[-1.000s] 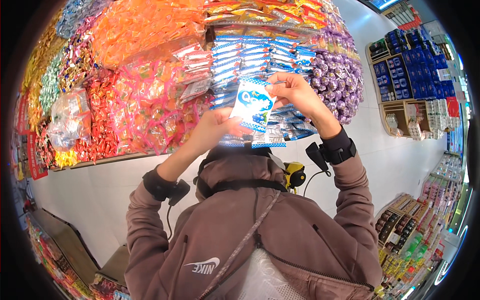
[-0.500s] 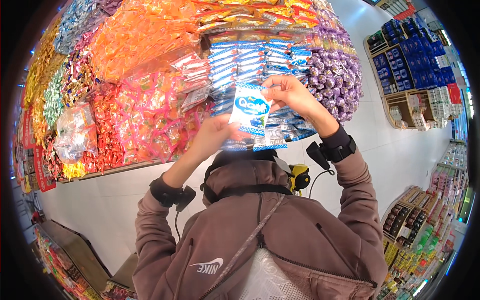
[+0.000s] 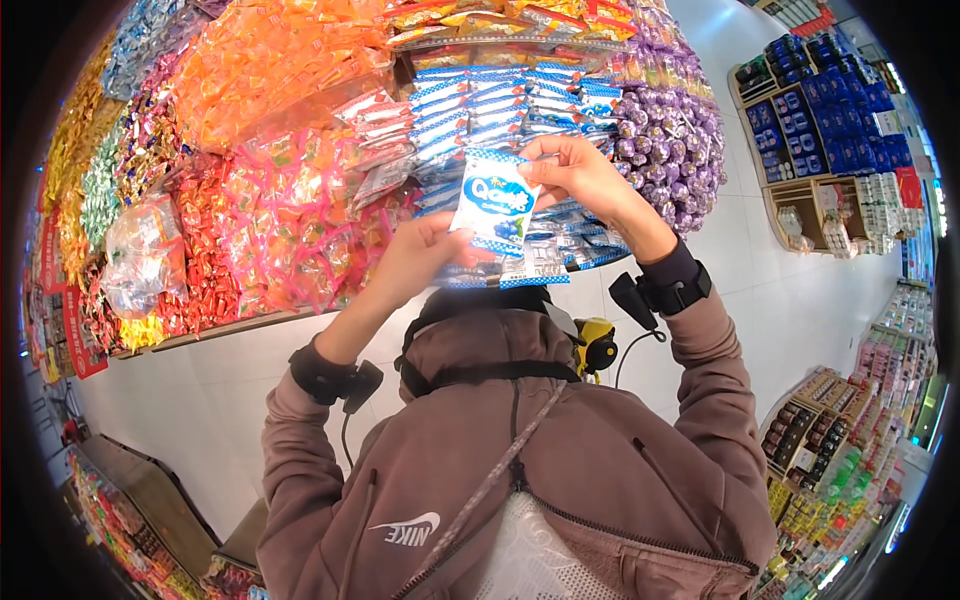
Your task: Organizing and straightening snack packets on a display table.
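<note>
A white and blue gummy candy packet (image 3: 494, 201) is held up, tilted a little, above the front of the candy display. The thumb and fingers of my right hand (image 3: 583, 181) pinch its upper right corner. At its lower left edge is my left hand (image 3: 415, 257), thumb over the front and fingers partly behind; these fingers are somewhat blurred. Behind and below the packet lie rows of similar blue and white candy packets (image 3: 440, 115), partly hidden by my hands.
Purple-wrapped round candies (image 3: 672, 150) are heaped at the right, orange-wrapped candies (image 3: 285, 70) at the far left. Pink and clear wrapped candies (image 3: 290, 225) lie left of my left hand. A clear bag (image 3: 145, 262) rests on red sweets. Shelves with blue packages (image 3: 845, 105) stand across the aisle.
The packet and both hands have shifted slightly left and away from me. My left thumb has slid a little along the packet's lower left edge, and the packet is still held.
</note>
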Demonstrator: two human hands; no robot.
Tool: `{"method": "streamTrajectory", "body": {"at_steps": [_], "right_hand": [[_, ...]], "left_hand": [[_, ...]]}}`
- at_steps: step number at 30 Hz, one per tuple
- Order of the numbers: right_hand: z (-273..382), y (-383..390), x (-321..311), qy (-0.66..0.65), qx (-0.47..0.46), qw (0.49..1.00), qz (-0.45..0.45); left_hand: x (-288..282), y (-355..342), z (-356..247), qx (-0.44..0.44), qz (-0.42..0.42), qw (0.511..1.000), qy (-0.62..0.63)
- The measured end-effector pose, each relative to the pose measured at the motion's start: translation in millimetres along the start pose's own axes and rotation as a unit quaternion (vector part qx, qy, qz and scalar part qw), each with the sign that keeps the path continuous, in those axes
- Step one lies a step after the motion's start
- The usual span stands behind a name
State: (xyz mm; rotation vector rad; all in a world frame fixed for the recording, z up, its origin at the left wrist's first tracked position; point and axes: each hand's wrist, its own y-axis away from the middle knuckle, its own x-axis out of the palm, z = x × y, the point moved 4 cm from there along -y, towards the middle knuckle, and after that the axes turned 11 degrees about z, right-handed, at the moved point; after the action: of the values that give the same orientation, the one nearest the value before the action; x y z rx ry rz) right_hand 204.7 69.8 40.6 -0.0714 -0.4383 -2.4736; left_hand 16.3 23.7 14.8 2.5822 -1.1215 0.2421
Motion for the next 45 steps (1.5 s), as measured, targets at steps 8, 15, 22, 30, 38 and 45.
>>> {"method": "streamTrajectory", "body": {"at_steps": [8, 15, 22, 30, 38, 45], "right_hand": [[3.0, 1.9, -2.3, -0.02, -0.015, 0.999, 0.035], [27.6, 22.8, -8.4, 0.226, -0.023, 0.972, 0.063], [22.1, 87.7, -47.8, 0.233, -0.081, 0.941, -0.233], [-12.7, 110.0, -32.8, 0.245, -0.116, 0.92, -0.284], [-39.6, 91.5, -23.2, 0.204, -0.116, 0.943, -0.237], [-34.6, 73.8, -9.0, 0.325, -0.119, 0.926, -0.154]], "left_hand": [[-1.0, -1.7, 1.8, 0.012, -0.002, 1.0, -0.008], [4.2, -19.2, -31.9, 0.033, -0.061, 0.972, -0.225], [6.6, -34.8, -25.5, 0.162, -0.006, 0.881, -0.445], [32.7, -54.0, 4.1, 0.161, 0.109, 0.81, -0.553], [22.2, -62.6, 24.1, 0.091, 0.149, 0.825, -0.537], [19.3, -57.7, 21.9, 0.094, 0.174, 0.817, -0.541]]}}
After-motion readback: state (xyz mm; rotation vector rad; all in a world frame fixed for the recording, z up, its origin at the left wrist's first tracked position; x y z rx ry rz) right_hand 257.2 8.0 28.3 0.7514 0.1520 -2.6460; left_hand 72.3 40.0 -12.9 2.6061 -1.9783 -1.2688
